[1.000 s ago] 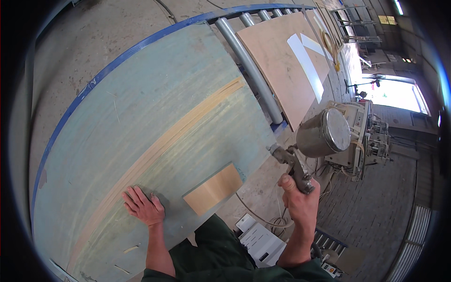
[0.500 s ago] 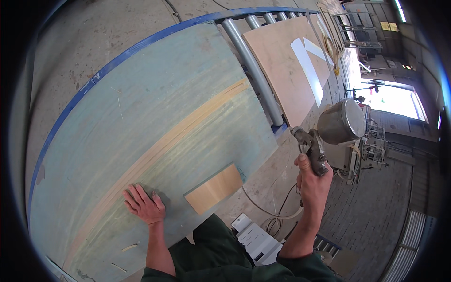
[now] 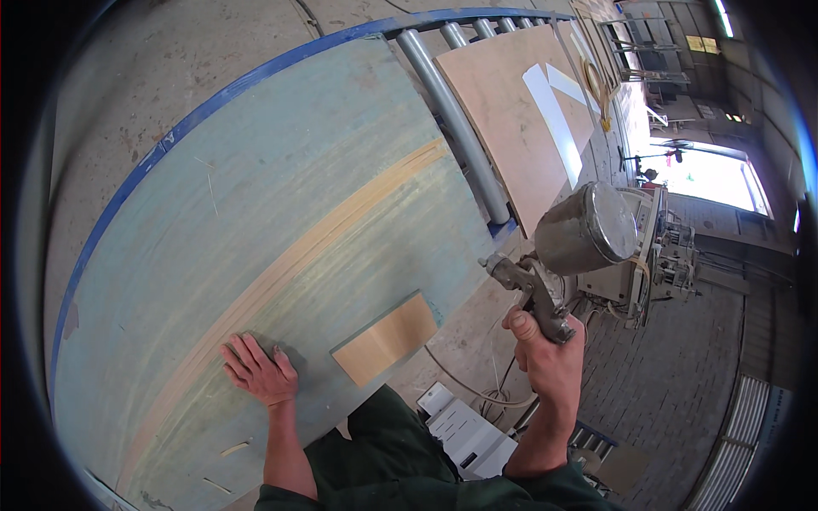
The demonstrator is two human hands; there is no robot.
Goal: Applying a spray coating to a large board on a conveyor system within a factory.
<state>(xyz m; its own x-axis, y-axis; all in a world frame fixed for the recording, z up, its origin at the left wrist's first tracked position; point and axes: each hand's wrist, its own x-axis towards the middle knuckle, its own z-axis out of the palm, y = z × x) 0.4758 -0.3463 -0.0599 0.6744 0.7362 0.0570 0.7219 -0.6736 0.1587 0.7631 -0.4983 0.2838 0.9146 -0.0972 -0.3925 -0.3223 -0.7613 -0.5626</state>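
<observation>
My right hand (image 3: 550, 353) is wrapped round the grip of a spray gun (image 3: 530, 294), held up off the right edge of the board. On top of the gun sits a dull metal paint cup (image 3: 588, 228), tilted to the right. Flat on the greenish board (image 3: 213, 247) lies my left hand (image 3: 260, 372), fingers spread, its fingertips on a row of thin wooden strips (image 3: 298, 255). These strips run close together in a diagonal band. Near the board's front edge, between my hands, rests a rectangular wooden block (image 3: 388, 341).
Beyond the board are metal rollers (image 3: 452, 123) in a blue frame (image 3: 204, 106), carrying a brown sheet (image 3: 507, 102) with white strips (image 3: 554, 119) on it. A hose (image 3: 464, 372) trails below the gun. A white box-like thing (image 3: 464, 434) stands by my legs; machinery (image 3: 673, 255) is at right.
My right hand has brought the spray gun left and slightly lower, closer to the board. My left hand stays in place on the strips.
</observation>
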